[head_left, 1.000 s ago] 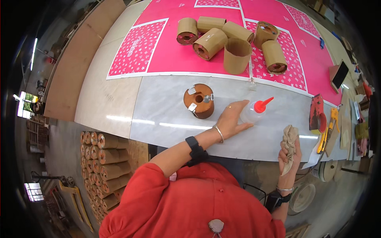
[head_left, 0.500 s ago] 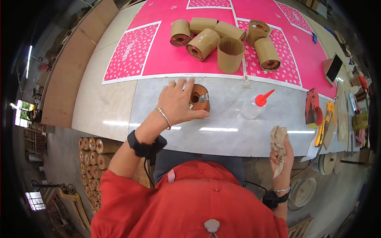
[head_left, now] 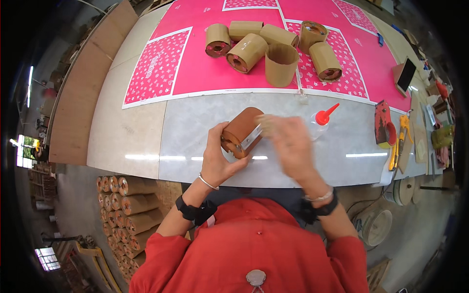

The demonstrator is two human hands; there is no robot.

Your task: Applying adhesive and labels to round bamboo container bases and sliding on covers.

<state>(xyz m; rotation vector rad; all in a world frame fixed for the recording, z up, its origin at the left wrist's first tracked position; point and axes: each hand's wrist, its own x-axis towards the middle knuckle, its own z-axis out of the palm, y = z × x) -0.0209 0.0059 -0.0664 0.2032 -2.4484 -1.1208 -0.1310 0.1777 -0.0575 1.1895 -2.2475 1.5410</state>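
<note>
The left hand (head_left: 218, 157) grips a short rust-brown cylinder with a silvery metal clip (head_left: 242, 132) on its side, fingers curled around the near end and thumb pressed along the rim; the cylinder is lifted just above the grey work surface (head_left: 146, 141), tilted with its open end toward the person. The right hand (head_left: 289, 146) is smeared by motion blur right beside the cylinder's far side; I cannot tell whether it is clenched or loose, nor what the pale patch at its fingertips is.

Near the right hand stands a clear squeeze bottle with a red conical nozzle (head_left: 322, 121), tilted to the right. Further right lie a red hand tool (head_left: 383, 128) and yellow-handled tools (head_left: 398, 141), crowded together at the table's edge.

Beyond the grey strip, glossy pink printed sheets with a small white pattern (head_left: 195, 68) cover the table. On them rests a cluster of 6 matte tan cardboard tubes (head_left: 273, 44), some lying on their sides showing reddish ends, 1 standing upright and open.

The grey surface is smooth and reflects long light streaks. Below the table's left side, rolled brown tubes are stacked end-on (head_left: 129, 205). The floor is dull concrete, and a pale bucket (head_left: 376, 227) sits at lower right. The person wears a red top (head_left: 254, 254).
</note>
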